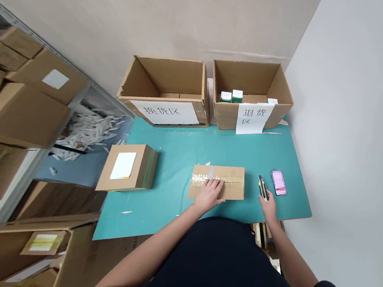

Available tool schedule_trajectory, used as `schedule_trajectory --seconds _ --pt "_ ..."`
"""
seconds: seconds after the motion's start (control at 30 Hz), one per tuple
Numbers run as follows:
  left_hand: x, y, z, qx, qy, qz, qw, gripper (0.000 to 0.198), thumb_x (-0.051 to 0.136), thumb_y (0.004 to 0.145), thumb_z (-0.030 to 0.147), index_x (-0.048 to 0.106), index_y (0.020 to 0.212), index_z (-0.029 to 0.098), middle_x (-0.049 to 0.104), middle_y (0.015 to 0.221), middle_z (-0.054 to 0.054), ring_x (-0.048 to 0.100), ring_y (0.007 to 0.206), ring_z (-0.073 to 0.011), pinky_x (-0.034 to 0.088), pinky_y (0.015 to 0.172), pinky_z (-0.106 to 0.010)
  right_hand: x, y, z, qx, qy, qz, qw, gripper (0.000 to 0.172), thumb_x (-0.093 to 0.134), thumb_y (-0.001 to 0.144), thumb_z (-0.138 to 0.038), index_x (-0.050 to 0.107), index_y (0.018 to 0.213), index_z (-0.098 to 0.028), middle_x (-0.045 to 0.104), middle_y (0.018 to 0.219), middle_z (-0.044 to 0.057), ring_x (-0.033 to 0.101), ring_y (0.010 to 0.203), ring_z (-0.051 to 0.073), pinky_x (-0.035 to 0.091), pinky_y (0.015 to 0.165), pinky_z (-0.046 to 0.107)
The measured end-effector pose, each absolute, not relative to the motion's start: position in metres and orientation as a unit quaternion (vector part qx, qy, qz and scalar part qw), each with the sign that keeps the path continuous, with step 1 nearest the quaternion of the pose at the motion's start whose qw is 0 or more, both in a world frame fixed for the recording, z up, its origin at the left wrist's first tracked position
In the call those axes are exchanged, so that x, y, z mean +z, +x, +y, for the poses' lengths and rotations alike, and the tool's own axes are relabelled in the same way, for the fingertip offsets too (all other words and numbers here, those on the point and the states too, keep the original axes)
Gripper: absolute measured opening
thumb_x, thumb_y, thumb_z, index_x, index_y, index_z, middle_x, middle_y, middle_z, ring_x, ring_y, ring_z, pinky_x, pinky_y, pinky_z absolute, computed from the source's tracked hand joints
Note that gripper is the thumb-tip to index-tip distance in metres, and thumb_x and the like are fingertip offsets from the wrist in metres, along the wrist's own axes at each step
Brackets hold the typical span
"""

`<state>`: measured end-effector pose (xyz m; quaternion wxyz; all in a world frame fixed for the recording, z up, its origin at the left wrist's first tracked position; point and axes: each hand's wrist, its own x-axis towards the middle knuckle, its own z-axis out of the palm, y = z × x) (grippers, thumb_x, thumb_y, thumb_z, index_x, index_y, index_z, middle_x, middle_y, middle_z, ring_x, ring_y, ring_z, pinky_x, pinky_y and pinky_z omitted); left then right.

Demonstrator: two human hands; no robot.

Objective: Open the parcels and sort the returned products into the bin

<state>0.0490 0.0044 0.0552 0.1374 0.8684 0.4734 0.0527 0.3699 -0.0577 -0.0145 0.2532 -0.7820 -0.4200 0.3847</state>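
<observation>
Teal tabletop, left hand on carton

Pale walls meet in a corner behind a teal-topped table, with metal shelving at left.

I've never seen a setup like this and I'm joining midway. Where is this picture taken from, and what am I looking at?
There's no machine here. These are a person's own bare hands, filmed by a camera worn on their head, looking down. The left hand rests on a taped cardboard box on a teal table. The right hand is at a yellow and black box cutter, though it's hard to tell whether it grips it. A phone lies nearby, a second box sits to the left, and two open cartons stand at the far edge.
</observation>
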Motion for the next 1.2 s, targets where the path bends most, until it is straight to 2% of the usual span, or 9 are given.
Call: schedule_trajectory --seconds 0.1,0.27,0.47,0.63,0.77,0.9,0.97,1.07,1.2 --pt "0.052 0.049 0.003 0.054 0.865 0.479 0.140 0.082 0.075 0.080 0.054 0.044 0.147 0.016 0.059 0.129 -0.018 0.053 0.121 -0.0367 0.036 0.110 -0.054 -0.037 0.365 -0.044 0.283 -0.817 -0.448 0.227 0.055 0.051 0.085 -0.042 0.058 0.129 -0.011 0.066 0.121 0.018 0.060 0.114 0.031 0.047 0.098 0.042" --pt "0.045 0.048 -0.002 0.069 0.862 0.480 0.148 0.086 0.070 0.084 0.053 0.034 0.153 0.017 0.054 0.139 -0.020 0.049 0.131 -0.0379 0.030 0.116 -0.057 -0.069 0.361 -0.035 0.190 -0.841 -0.484 0.149 0.048 0.050 0.089 -0.034 0.065 0.125 -0.006 0.062 0.116 0.022 0.057 0.111 0.032 0.043 0.100 0.040" --pt "0.040 0.047 -0.006 0.091 0.853 0.485 0.166 0.091 0.069 0.085 0.053 0.024 0.157 0.021 0.045 0.151 -0.022 0.042 0.141 -0.0398 0.029 0.117 -0.060 -0.085 0.360 -0.035 0.174 -0.844 -0.495 0.117 0.049 0.054 0.089 -0.032 0.062 0.131 -0.008 0.063 0.110 0.022 0.056 0.109 0.035 0.041 0.098 0.042" --pt "0.040 0.047 -0.003 0.106 0.855 0.477 0.174 0.093 0.074 0.082 0.051 0.026 0.155 0.019 0.054 0.140 -0.020 0.048 0.136 -0.0389 0.030 0.117 -0.061 -0.085 0.357 -0.036 0.171 -0.850 -0.490 0.089 0.053 0.055 0.089 -0.033 0.058 0.135 -0.008 0.064 0.113 0.025 0.058 0.107 0.036 0.043 0.092 0.043" --pt "0.040 0.047 -0.005 0.102 0.858 0.475 0.166 0.088 0.075 0.081 0.050 0.032 0.152 0.020 0.055 0.140 -0.020 0.047 0.137 -0.0389 0.027 0.118 -0.062 -0.066 0.353 -0.028 0.167 -0.842 -0.502 0.106 0.056 0.054 0.091 -0.038 0.056 0.137 -0.007 0.060 0.124 0.027 0.055 0.116 0.038 0.043 0.096 0.046" --pt "0.040 0.047 -0.008 0.112 0.854 0.478 0.171 0.084 0.073 0.083 0.048 0.033 0.152 0.021 0.054 0.142 -0.020 0.047 0.138 -0.0375 0.027 0.119 -0.061 -0.020 0.339 -0.008 0.208 -0.727 -0.616 0.220 0.050 0.042 0.098 -0.042 0.057 0.138 -0.017 0.060 0.133 0.019 0.052 0.127 0.031 0.041 0.106 0.048" --pt "0.038 0.047 -0.008 0.117 0.854 0.478 0.172 0.084 0.074 0.083 0.047 0.033 0.152 0.021 0.054 0.143 -0.020 0.047 0.138 -0.0371 0.027 0.119 -0.060 0.007 0.326 0.006 0.220 -0.655 -0.681 0.243 0.048 0.041 0.100 -0.042 0.058 0.139 -0.021 0.060 0.135 0.015 0.050 0.131 0.030 0.039 0.111 0.049" --pt "0.037 0.048 -0.007 0.130 0.853 0.475 0.172 0.085 0.075 0.082 0.047 0.034 0.151 0.020 0.054 0.142 -0.019 0.047 0.138 -0.0367 0.028 0.119 -0.060 0.041 0.305 0.026 0.213 -0.566 -0.765 0.222 0.045 0.045 0.099 -0.038 0.059 0.140 -0.025 0.059 0.139 0.013 0.045 0.139 0.030 0.035 0.116 0.051" --pt "0.041 0.048 -0.004 0.134 0.857 0.469 0.166 0.083 0.075 0.081 0.047 0.037 0.150 0.020 0.057 0.138 -0.018 0.049 0.135 -0.0359 0.027 0.120 -0.059 0.060 0.280 0.050 0.195 -0.486 -0.845 0.109 0.046 0.057 0.095 -0.035 0.060 0.139 -0.022 0.054 0.148 0.013 0.039 0.145 0.032 0.028 0.120 0.053"
